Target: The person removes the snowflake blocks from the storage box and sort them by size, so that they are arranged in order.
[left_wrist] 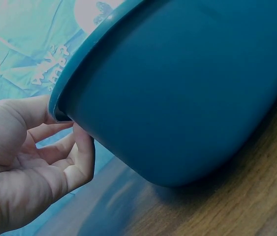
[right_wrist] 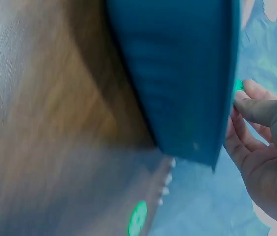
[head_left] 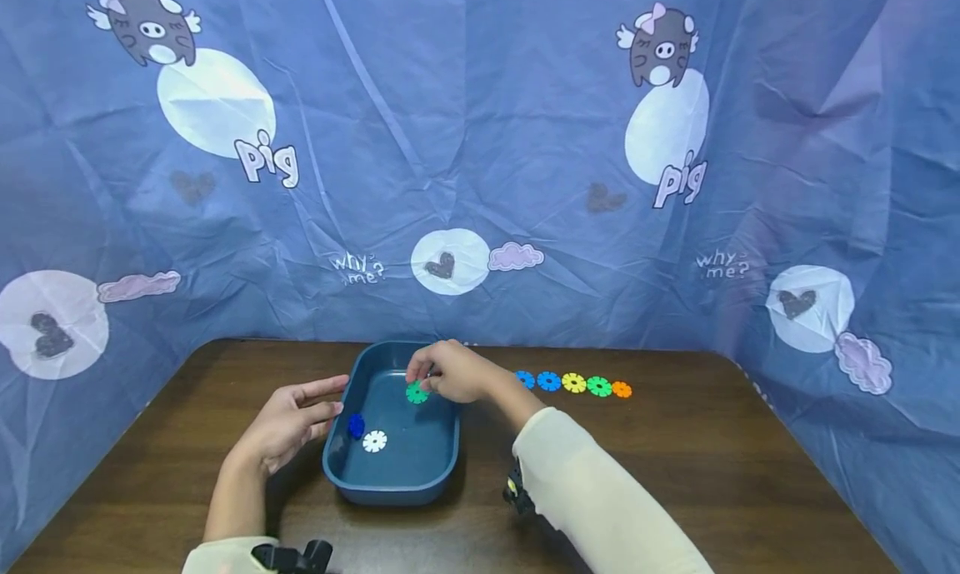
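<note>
My right hand [head_left: 457,372] is over the far right part of a dark blue plastic tub [head_left: 393,496], pinching a green notched plastic disc [head_left: 417,392] between thumb and fingers. In the right wrist view, the green disc's edge [right_wrist: 238,85] shows at the fingertips beside the tub's rim. A dark blue disc [head_left: 356,426] leans by the left inner wall, and a white disc [head_left: 375,441] lies near it on the tub floor. My left hand [head_left: 288,424] touches the tub's left side from outside, fingertips right at the rim in the left wrist view.
On the brown wooden table [head_left: 600,482], a row of discs runs right of the tub: blue ones [head_left: 549,381], a yellow one [head_left: 573,382], a green one [head_left: 599,386] and a smaller orange one [head_left: 622,389]. A blue printed curtain [head_left: 465,157] hangs behind the table.
</note>
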### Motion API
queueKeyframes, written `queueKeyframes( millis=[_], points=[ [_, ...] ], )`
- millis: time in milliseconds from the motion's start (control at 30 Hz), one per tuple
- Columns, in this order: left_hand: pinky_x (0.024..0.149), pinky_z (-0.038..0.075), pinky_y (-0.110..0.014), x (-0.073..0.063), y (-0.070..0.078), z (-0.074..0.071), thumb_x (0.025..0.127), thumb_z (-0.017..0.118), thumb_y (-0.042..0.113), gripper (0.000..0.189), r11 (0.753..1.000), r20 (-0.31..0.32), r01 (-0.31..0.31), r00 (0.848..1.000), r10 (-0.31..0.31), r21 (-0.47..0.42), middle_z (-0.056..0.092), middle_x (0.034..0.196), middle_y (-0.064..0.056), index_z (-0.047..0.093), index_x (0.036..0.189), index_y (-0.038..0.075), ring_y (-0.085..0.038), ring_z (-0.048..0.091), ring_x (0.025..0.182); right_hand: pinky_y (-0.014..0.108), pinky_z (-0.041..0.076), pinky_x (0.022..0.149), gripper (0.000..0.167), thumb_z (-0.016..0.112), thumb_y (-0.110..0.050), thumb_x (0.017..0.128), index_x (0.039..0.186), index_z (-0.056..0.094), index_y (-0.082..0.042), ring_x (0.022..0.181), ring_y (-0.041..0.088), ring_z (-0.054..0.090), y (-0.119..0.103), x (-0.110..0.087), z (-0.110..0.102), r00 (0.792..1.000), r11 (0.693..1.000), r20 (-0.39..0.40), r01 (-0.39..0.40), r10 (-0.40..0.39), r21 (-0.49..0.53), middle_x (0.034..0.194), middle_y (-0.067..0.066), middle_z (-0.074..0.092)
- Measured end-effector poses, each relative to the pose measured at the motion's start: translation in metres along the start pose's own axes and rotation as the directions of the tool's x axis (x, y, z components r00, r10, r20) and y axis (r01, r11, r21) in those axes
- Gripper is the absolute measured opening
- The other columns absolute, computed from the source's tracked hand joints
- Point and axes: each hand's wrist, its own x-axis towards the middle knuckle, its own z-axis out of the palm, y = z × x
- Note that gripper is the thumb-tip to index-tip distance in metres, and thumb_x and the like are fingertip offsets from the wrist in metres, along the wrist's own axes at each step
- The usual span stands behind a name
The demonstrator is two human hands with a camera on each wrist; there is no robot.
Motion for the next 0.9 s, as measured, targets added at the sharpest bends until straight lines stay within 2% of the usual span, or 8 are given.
queueKeyframes(
  millis=[67,100,133,267,433,567,700,900],
  points=[
    [0.093,0.058,-0.039,-0.001,0.0,0.0,0.099,0.062,0.004,0.057,1.0,0.001,-0.007,1.0,0.007,-0.001,0.038,0.156,-0.03,0.042,0.151,-0.007,-0.021,0.067,0.113,0.025,0.053,0.081,0.017,0.065,0.0,0.098,0.104,0.075,-0.012,0.087,0.007,0.062,0.005,-0.006,-0.008,1.0,1.0,-0.024,0.001,-0.001,0.007,0.094,-0.005,0.072],
    [0.093,0.058,-0.039,-0.001,0.0,0.001,0.099,0.062,0.004,0.056,1.0,0.0,-0.008,1.0,0.008,-0.005,0.038,0.156,-0.03,0.043,0.151,-0.007,-0.021,0.067,0.112,0.024,0.054,0.074,0.016,0.065,0.0,0.098,0.104,0.074,-0.011,0.084,0.008,0.062,0.008,-0.01,-0.012,0.999,1.0,-0.036,0.001,0.0,0.018,0.093,-0.004,0.072],
    [0.093,0.058,-0.039,-0.001,0.0,0.001,0.099,0.062,0.003,0.056,1.0,-0.001,-0.008,1.0,0.008,-0.008,0.038,0.156,-0.03,0.043,0.151,-0.007,-0.021,0.067,0.113,0.024,0.053,0.072,0.015,0.065,0.0,0.098,0.104,0.074,-0.01,0.082,0.009,0.063,0.011,-0.013,-0.016,0.999,1.0,-0.051,0.001,0.0,0.025,0.093,-0.003,0.072],
    [0.093,0.058,-0.039,-0.002,0.0,0.001,0.099,0.062,0.003,0.056,1.0,-0.001,-0.009,1.0,0.009,-0.008,0.038,0.157,-0.03,0.042,0.151,-0.007,-0.022,0.067,0.113,0.023,0.052,0.07,0.014,0.065,0.0,0.098,0.105,0.074,-0.008,0.075,0.011,0.063,0.027,-0.031,-0.034,0.994,0.998,-0.108,-0.013,0.019,0.054,0.093,-0.001,0.073],
    [0.092,0.059,-0.038,-0.001,0.0,0.001,0.099,0.062,0.003,0.056,1.0,-0.002,-0.01,1.0,0.01,-0.003,0.038,0.157,-0.03,0.043,0.151,-0.007,-0.022,0.066,0.114,0.028,0.053,0.071,0.015,0.064,0.002,0.097,0.104,0.074,-0.008,0.073,0.01,0.061,0.052,-0.056,-0.056,0.984,0.995,-0.157,-0.072,0.082,0.069,0.093,0.0,0.072],
    [0.093,0.058,-0.038,-0.001,0.001,0.0,0.099,0.062,0.002,0.056,1.0,-0.001,-0.015,1.0,0.015,-0.008,0.038,0.156,-0.03,0.042,0.151,-0.008,-0.022,0.067,0.114,0.029,0.053,0.072,0.015,0.064,0.001,0.097,0.103,0.074,-0.008,0.077,0.011,0.062,0.075,-0.076,-0.067,0.971,0.987,-0.183,-0.146,0.155,0.06,0.093,0.0,0.071],
    [0.093,0.058,-0.037,0.0,0.0,-0.001,0.1,0.061,0.002,0.055,1.0,0.0,-0.015,1.0,0.015,-0.013,0.037,0.157,-0.03,0.042,0.151,-0.007,-0.021,0.066,0.114,0.03,0.054,0.07,0.016,0.063,0.003,0.097,0.104,0.074,-0.007,0.08,0.015,0.065,0.099,-0.099,-0.075,0.954,0.972,-0.192,-0.216,0.231,0.094,0.096,0.004,0.071],
    [0.091,0.059,-0.036,0.0,-0.002,-0.001,0.099,0.062,0.003,0.055,1.0,-0.008,-0.003,1.0,0.003,-0.026,0.039,0.156,-0.029,0.044,0.15,-0.006,-0.019,0.068,0.11,0.031,0.056,0.069,0.014,0.063,0.004,0.096,0.103,0.073,-0.003,0.08,0.018,0.065,0.138,-0.138,-0.085,0.926,0.958,-0.245,-0.268,0.286,0.103,0.094,0.009,0.07]
  ],
)
